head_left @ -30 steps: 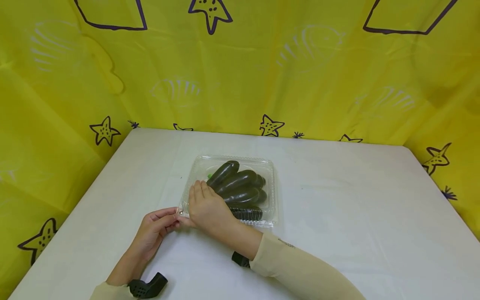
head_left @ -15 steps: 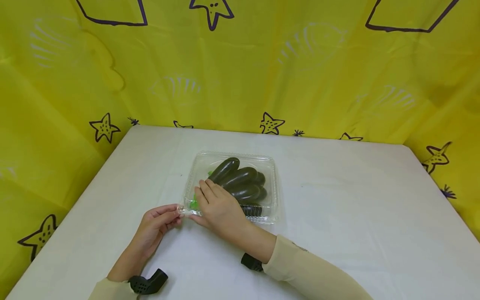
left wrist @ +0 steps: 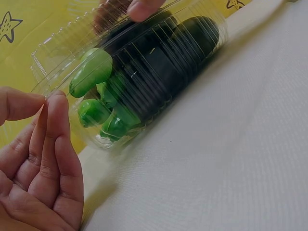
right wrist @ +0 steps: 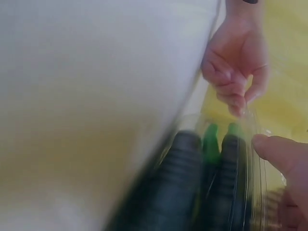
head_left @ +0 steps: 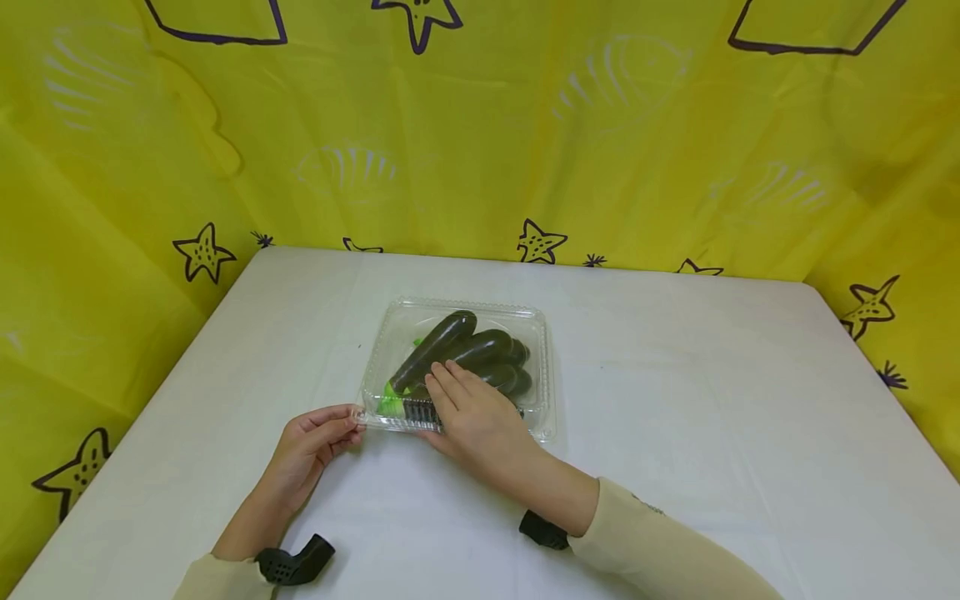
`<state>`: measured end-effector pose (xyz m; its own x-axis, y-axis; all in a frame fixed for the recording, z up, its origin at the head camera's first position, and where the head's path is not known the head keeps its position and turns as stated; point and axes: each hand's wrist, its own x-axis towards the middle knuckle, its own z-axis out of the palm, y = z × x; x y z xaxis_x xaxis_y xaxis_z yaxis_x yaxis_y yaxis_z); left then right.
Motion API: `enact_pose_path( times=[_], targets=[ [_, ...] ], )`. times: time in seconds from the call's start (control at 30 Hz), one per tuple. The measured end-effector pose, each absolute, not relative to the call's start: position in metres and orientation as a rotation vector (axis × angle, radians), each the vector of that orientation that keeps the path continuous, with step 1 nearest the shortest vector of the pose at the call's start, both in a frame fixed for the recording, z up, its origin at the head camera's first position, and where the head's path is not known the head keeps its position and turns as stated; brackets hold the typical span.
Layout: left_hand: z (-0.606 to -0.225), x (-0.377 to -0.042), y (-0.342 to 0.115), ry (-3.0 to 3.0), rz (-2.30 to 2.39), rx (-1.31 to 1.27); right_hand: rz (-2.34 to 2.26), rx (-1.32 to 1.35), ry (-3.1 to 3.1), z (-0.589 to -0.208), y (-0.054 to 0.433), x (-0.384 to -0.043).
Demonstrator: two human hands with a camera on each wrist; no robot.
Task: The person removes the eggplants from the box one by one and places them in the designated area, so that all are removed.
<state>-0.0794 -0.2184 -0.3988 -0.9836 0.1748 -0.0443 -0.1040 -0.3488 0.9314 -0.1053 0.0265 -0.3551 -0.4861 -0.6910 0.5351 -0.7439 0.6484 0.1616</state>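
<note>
A clear plastic clamshell box (head_left: 550,358) lies on the white table with its lid down over several dark eggplants (head_left: 435,346) with bright green caps (left wrist: 91,72). At the box's front left corner, my left hand (head_left: 311,454) pinches the rim between thumb and fingers, as the left wrist view also shows. My right hand (head_left: 483,421) rests across the front edge, its fingers straight on the lid. Against the rim lies the right thumb (right wrist: 284,151) in the right wrist view. Part of the front edge is hidden beneath the right hand.
The white table (head_left: 690,392) extends around the box on all sides. A yellow curtain (head_left: 480,125) with drawn stars and fish stands behind and at both sides. Each wrist carries a black camera mount, such as the left one (head_left: 296,561).
My right hand has slid rightward along the box's front edge, uncovering more of the eggplants and green caps at the left. The left hand keeps its pinch on the corner.
</note>
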Motion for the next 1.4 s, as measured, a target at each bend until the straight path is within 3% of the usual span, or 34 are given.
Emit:
enact_pose_path(
  times=[0.7, 1.4],
  targets=[
    [-0.401, -0.08, -0.22, 1.624, 2.475, 0.168, 0.362, 1.41, -2.132, -0.356, 0.112, -0.105],
    [-0.4, -0.079, -0.22, 1.634, 2.465, 0.159, 0.417, 1.451, -2.139, -0.354, 0.122, -0.11]
  ],
)
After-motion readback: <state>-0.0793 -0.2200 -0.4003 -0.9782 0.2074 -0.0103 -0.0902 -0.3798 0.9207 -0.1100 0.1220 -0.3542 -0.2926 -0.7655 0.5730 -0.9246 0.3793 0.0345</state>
